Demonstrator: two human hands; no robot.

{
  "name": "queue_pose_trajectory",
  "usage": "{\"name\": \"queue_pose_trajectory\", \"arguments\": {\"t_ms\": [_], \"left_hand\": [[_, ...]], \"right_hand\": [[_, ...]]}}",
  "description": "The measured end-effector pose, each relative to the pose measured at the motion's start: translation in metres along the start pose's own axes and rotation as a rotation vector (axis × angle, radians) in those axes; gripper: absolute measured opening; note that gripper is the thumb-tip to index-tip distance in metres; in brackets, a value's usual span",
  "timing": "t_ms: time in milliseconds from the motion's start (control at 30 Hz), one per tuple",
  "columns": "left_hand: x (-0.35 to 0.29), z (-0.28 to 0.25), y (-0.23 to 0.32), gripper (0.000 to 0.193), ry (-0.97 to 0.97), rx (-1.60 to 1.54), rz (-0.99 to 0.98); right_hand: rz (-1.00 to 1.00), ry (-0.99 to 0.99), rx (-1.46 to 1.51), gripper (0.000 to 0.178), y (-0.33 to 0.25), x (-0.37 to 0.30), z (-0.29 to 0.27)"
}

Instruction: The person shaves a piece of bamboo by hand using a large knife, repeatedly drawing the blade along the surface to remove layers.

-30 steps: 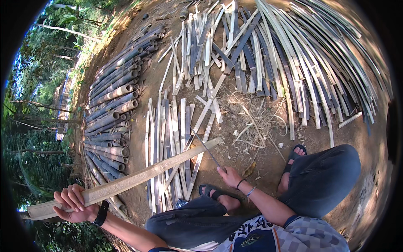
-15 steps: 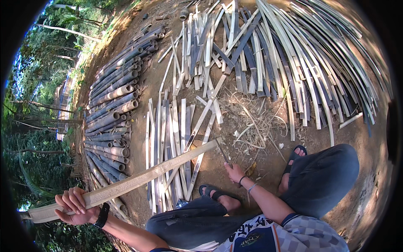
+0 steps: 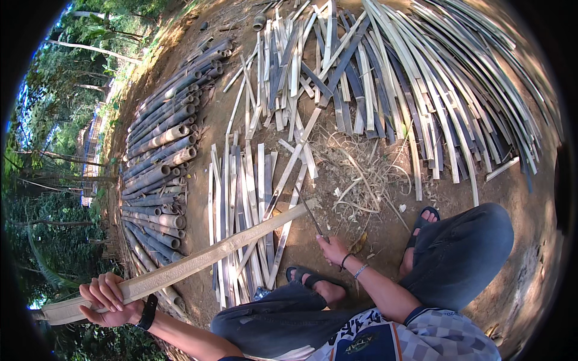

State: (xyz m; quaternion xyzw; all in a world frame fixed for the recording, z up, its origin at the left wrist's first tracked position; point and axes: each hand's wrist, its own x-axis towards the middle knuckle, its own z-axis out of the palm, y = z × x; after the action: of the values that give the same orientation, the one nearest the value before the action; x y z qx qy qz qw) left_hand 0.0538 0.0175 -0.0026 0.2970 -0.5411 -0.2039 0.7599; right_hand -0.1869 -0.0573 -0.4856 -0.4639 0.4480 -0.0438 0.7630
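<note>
A long, pale bamboo slat [image 3: 223, 248] slants across the view, its inner face showing, from the lower left up to the middle. Near its lower left end, my left hand [image 3: 111, 301] grips it with curled fingers. In my right hand [image 3: 333, 249], closed round the handle, is a knife with a thin dark blade [image 3: 311, 215]. That blade lies across the slat's far end, by its edge; whether it touches the slat I cannot tell.
Several split bamboo slats [image 3: 244, 192] lie under the held one, with a large spread [image 3: 421, 90] beyond. Curly shavings [image 3: 367, 174] litter the dirt ahead. Whole bamboo poles [image 3: 162, 150] are stacked at left. My sandalled feet [image 3: 316, 283] rest close by the knife.
The knife has swung left, its tip now pointing farther up and past the slat's end. My right hand has shifted slightly left. My left hand keeps its hold.
</note>
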Motion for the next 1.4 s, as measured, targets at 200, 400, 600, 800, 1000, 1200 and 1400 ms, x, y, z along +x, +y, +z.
{"name": "queue_pose_trajectory", "arguments": {"t_ms": [200,400,600,800,1000,1200,1400], "left_hand": [[0.001,0.006,-0.006,0.038,0.025,0.022,-0.003],[0.002,0.012,-0.007,0.037,0.015,0.04,0.005],[-0.002,0.015,0.0,0.035,0.034,0.097,0.0],[-0.002,0.012,-0.005,0.031,0.06,0.195,0.003],[-0.004,0.006,-0.003,0.033,0.177,0.26,-0.004],[-0.012,-0.013,0.014,0.032,0.203,0.243,-0.055],[-0.029,-0.016,0.019,0.033,0.312,0.346,0.018]], "right_hand": [[0.012,0.096,-0.037,0.058,0.013,0.009,-0.01],[-0.048,0.113,0.001,0.056,0.002,0.002,0.003],[0.031,0.069,0.052,0.056,0.013,0.007,0.006],[-0.126,0.256,-0.145,0.056,0.045,0.023,0.0],[-0.037,0.203,-0.147,0.059,0.031,0.014,0.002],[-0.239,0.349,-0.295,0.063,0.026,0.012,0.013],[0.016,0.163,-0.174,0.067,0.022,0.008,-0.009]]}}
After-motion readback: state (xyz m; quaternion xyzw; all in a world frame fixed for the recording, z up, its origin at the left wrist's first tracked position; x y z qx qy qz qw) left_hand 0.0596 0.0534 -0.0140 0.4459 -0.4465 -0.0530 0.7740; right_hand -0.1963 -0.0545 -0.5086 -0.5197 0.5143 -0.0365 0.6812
